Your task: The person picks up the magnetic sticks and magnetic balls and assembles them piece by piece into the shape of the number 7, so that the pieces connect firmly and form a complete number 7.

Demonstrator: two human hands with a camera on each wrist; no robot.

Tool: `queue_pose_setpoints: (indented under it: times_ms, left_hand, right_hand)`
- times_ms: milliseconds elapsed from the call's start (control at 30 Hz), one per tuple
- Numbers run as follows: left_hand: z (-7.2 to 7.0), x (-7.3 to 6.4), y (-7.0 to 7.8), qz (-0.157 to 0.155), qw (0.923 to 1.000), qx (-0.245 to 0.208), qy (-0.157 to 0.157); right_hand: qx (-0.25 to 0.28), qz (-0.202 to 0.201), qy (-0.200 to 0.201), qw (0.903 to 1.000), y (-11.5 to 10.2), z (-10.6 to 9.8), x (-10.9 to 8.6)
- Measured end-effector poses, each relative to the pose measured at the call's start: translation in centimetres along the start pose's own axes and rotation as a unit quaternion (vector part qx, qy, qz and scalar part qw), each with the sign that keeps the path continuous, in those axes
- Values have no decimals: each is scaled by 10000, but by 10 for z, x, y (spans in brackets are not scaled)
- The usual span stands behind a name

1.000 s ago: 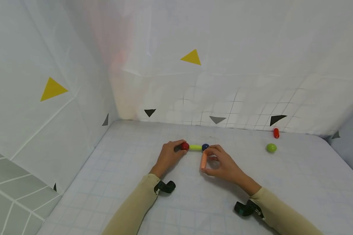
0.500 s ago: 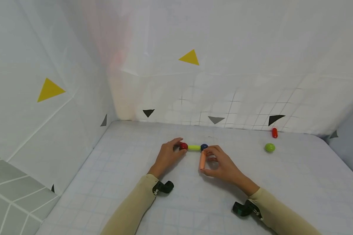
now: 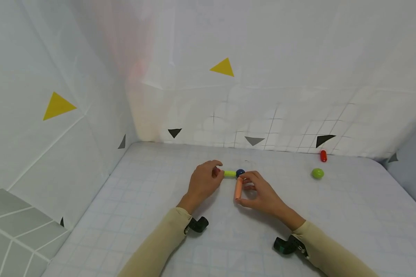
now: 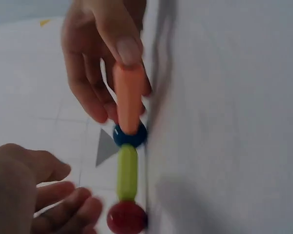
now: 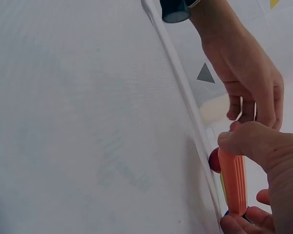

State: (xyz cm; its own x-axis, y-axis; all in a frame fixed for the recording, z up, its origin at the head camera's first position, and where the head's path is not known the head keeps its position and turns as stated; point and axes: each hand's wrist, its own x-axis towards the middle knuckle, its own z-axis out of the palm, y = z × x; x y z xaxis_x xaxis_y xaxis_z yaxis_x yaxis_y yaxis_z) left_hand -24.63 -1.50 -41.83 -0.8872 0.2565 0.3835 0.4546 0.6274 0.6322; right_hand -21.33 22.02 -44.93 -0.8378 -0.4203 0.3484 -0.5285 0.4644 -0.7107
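A yellow-green stick (image 3: pixel 230 173) lies on the white table, with a dark blue ball (image 3: pixel 240 172) at its right end and a red ball (image 4: pixel 126 217) at its left. My right hand (image 3: pixel 263 194) pinches an orange ridged stick (image 5: pixel 233 183) lengthwise between thumb and fingertips. The stick's far end meets the blue ball in the left wrist view. Beside the red ball is my left hand (image 3: pixel 203 180), fingers loosely bent and holding nothing. In the head view that hand mostly covers the red ball.
Farther right on the table (image 3: pixel 346 215) sit a green ball (image 3: pixel 317 173) and, behind it, a short red stick (image 3: pixel 323 156) near the back wall. White sheeting with yellow, grey and black triangles rises behind and at the left. A dark camera is worn on each wrist.
My left hand has let go of the red ball and shifted slightly right, passing over it in the head view. The right hand still holds the orange stick at the blue ball.
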Motion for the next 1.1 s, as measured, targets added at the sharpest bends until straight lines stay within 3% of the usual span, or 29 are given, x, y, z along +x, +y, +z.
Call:
queue_pose_setpoints:
  times_ms: [100,200,267,367,533,667,800,900,1100]
  left_hand:
    - [1,-2,9,-444,9924,-888,-727]
    - [4,-3,14,-1035,9712,-1636,-1390]
    - [7,-4,15,-1267,9610,-1818,-1652]
    - [12,-6,16,-1557,9446,-2209,-1865]
    - [17,-8,16,-1806,9264,-2724,-1872]
    - [21,-8,13,-1716,9342,-2522,-1849]
    - [23,-9,11,-1709,9331,-2549,-1875]
    - [25,-11,10,-1758,9276,-2713,-1872]
    - [28,-12,9,-1732,9331,-2594,-1793]
  right_hand:
    - [34,-63,8,10000,0,0,0]
    - [78,-101,3,9999,0,0,0]
    - [88,-114,-4,9999,-1,0,0]
    - [94,-120,-9,9999,-2,-1,0]
    - [69,-123,-20,9999,-2,-1,1]
    - [25,-188,-10,9998,0,-1,1]
    - [70,-279,5,9996,3,0,-1]
    - [197,-340,29,9992,3,1,-1]
    - [220,-393,87,9989,2,2,-1]
